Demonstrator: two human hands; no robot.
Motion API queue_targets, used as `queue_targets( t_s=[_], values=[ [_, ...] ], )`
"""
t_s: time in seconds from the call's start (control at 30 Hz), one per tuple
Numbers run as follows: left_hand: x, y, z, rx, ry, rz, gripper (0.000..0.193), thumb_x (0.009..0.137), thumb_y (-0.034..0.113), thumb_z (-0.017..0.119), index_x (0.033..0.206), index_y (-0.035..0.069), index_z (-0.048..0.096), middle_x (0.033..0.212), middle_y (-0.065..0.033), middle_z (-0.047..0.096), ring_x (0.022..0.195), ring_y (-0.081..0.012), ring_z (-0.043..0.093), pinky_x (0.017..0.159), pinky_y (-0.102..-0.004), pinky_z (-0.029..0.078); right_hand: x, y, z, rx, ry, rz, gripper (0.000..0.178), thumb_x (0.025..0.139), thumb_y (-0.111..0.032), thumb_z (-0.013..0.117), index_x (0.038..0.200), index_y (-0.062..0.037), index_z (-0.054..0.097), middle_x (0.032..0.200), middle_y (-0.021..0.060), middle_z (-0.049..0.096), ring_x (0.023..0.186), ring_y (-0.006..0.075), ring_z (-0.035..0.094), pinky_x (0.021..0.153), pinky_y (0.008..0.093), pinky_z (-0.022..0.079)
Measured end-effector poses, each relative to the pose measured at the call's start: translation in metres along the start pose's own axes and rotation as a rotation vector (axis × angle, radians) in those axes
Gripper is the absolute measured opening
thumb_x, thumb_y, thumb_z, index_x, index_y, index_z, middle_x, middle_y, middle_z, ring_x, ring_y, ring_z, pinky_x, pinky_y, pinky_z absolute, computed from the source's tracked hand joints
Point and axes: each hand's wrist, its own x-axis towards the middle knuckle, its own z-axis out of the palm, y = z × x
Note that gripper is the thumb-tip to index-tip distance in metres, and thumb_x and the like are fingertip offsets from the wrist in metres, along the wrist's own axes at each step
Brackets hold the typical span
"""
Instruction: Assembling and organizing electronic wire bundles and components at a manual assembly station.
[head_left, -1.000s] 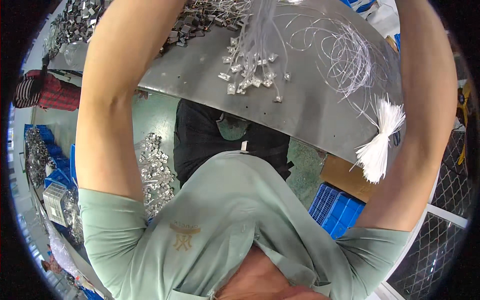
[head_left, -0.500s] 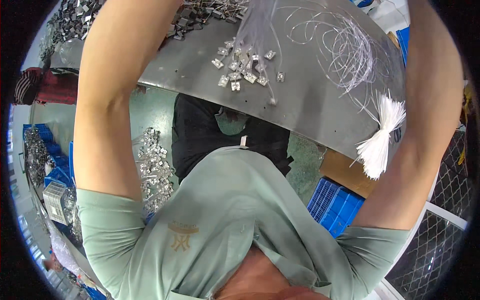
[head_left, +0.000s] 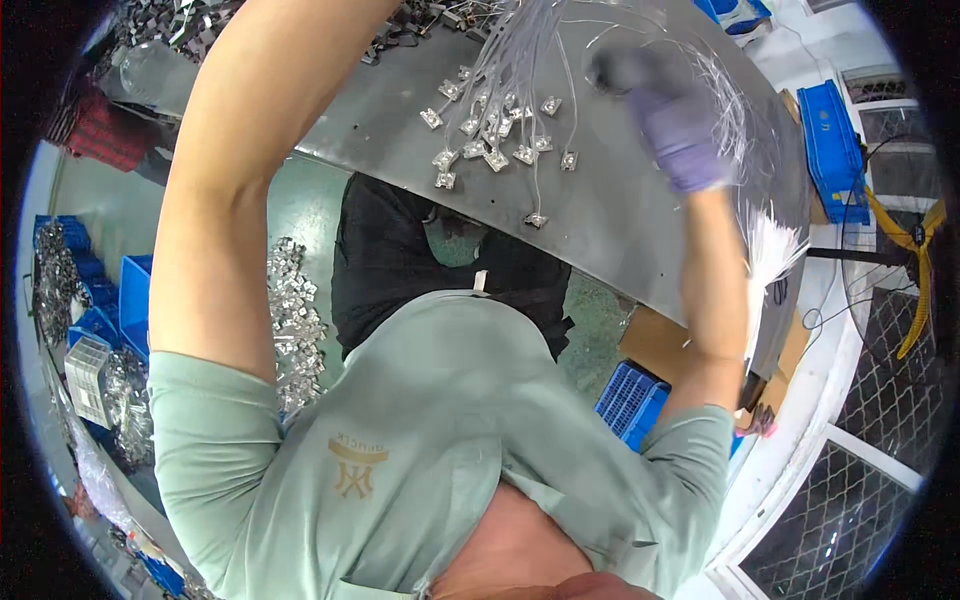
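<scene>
reaching over open tabletop inside edge: right hand blurred, left unseen, grips unclear

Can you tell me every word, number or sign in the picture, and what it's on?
Green shirt: a gold emblem and tiny lettering, upside down in this view; I won't copy it out.
Blue bin on the right: any marking is too small to read.
Small clear pieces on the grey table: no readable writing.
Right hand, in a purple glove: too blurred to show any.
</scene>
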Motion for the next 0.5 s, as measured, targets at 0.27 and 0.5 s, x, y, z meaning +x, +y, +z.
queue_targets(
  t_s=[0.27,0.5],
  values=[
    [0.034,-0.021,-0.007,-0.301,-0.283,-0.48,0.008,0.076,0.015,0.058,0.077,0.017,0.066,0.069,-0.0044,0.066,0.062,-0.0166,0.064,0.059,-0.0286,0.052,-0.025,0.033,0.241,0.584,-0.039,-0.152,0.031,0.088,-0.018,0.048,0.115,-0.0065,0.058,0.1,0.0193,0.064,0.093,0.0323,0.062,0.083,0.0359,0.048],
    [0.034,-0.019,-0.034,-0.324,-0.652,-0.393,0.021,0.076,0.01,0.057,0.093,0.018,0.066,0.083,-0.0056,0.067,0.073,-0.0221,0.064,0.072,-0.0335,0.05,0.022,0.015,0.231,0.452,-0.206,-0.004,0.034,0.085,-0.024,0.046,0.111,-0.006,0.057,0.093,0.0246,0.062,0.092,0.0407,0.059,0.079,0.0452,0.047]
  ],
)
